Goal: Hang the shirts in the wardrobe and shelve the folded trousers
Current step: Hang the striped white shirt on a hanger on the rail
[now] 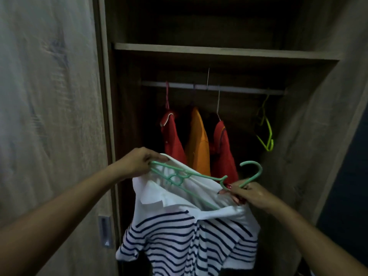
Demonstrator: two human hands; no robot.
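A white polo shirt with navy stripes (185, 232) hangs from a mint green hanger (179, 176) held in front of the open wardrobe. My left hand (137, 164) grips the hanger's left end together with the shirt's shoulder. My right hand (245, 193) pinches the hanger at the base of its hook, beside the collar. The hanger lies tilted, partly inside the neck opening. Behind it the rail (219, 87) carries a red shirt (172, 136), an orange shirt (198, 142) and another red shirt (223, 148).
An empty yellow-green hanger (265, 126) hangs at the rail's right end. A wooden shelf (219, 50) spans the wardrobe above the rail. The sliding door (49, 116) with a recessed handle (104, 231) stands at the left; the wardrobe's side panel (310, 136) is at the right.
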